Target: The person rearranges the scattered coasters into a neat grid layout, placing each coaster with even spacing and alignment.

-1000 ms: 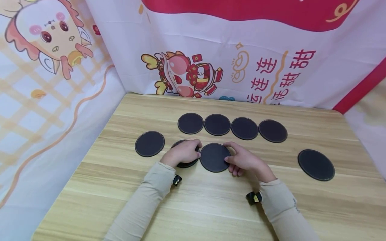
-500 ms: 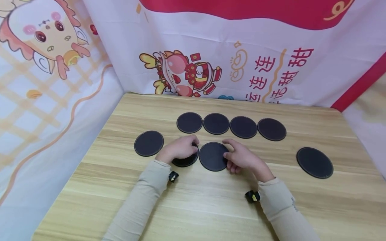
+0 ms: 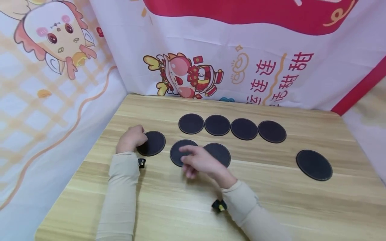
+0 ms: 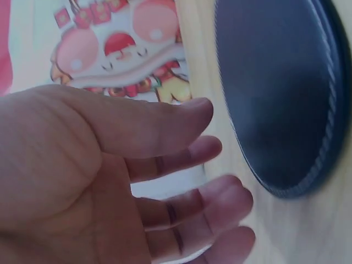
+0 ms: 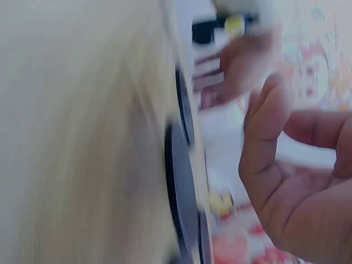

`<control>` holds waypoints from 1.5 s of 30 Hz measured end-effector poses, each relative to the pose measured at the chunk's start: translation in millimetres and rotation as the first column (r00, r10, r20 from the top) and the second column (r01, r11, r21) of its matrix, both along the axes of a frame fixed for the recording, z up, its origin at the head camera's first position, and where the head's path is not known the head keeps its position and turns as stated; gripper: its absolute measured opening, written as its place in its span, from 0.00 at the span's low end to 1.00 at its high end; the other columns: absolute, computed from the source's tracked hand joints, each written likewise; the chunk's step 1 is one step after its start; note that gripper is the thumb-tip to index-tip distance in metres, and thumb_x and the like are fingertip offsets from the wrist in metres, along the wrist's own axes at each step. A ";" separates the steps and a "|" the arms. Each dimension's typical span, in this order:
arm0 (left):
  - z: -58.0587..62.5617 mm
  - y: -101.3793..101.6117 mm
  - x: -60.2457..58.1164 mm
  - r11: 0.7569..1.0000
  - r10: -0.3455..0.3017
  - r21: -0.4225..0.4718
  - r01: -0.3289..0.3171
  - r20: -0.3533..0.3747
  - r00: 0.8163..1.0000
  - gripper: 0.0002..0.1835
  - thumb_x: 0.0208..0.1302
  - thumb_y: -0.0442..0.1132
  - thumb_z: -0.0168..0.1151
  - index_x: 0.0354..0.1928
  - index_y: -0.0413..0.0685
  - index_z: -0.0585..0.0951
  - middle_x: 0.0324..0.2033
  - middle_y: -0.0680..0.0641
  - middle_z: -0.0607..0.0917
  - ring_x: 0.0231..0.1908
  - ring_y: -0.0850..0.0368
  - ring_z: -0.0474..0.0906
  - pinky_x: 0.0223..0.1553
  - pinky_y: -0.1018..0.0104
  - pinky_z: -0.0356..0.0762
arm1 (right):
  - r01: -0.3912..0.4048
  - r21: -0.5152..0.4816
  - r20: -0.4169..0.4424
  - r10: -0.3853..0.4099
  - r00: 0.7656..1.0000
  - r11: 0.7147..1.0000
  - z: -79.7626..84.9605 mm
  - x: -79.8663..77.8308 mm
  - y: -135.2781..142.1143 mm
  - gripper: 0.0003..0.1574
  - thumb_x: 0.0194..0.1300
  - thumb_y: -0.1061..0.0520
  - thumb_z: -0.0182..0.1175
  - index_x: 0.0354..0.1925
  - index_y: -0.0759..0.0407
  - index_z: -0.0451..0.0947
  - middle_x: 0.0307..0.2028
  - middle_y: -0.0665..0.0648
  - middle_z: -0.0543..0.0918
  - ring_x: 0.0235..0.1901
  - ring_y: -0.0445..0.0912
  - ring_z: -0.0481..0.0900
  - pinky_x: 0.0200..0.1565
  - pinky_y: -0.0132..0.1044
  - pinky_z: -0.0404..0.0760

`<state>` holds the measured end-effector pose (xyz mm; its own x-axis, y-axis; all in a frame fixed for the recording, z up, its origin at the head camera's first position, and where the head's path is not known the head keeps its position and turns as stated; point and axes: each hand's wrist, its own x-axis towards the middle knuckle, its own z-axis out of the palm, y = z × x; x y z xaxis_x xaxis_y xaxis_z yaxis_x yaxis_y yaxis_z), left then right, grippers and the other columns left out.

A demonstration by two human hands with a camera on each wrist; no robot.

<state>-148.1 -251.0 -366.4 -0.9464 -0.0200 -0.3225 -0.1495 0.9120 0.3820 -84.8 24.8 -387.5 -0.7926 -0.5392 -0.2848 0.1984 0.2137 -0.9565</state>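
Observation:
A round black coaster with a stitched rim (image 3: pixel 155 144) lies flat at the left of the table. Beside its left edge is my left hand (image 3: pixel 131 139); in the left wrist view the loosely bent fingers stand apart from a coaster (image 4: pixel 275 93) and hold nothing. My right hand (image 3: pixel 200 161), blurred, hovers over the front row and partly covers two more coasters, one at the left (image 3: pixel 176 154) and one at the right (image 3: pixel 221 152). Its fingers hold nothing; the right wrist view shows thumb and fingers apart from the coasters (image 5: pixel 184 184).
Behind, several coasters (image 3: pixel 217 125) lie edge to edge in a row. A single coaster (image 3: pixel 314 165) lies at the far right of the wooden table (image 3: pixel 169 207). A printed cloth (image 3: pixel 120 43) hangs along the back and left sides.
My left hand has left the second front coaster and moved left to the leftmost one. My right hand has moved left off the third coaster's right edge. The coasters keep their places.

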 end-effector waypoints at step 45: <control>8.3 23.7 -15.2 0.644 0.224 0.765 -0.022 -0.160 0.961 0.16 0.74 0.28 0.51 0.58 0.26 0.73 0.31 0.44 0.78 0.26 0.61 0.74 0.35 0.65 0.82 | 0.527 -0.440 0.071 -0.557 0.827 0.727 20.0 -45.5 -37.8 0.42 0.64 0.75 0.50 0.74 0.56 0.65 0.55 0.61 0.74 0.22 0.44 0.77 0.27 0.34 0.83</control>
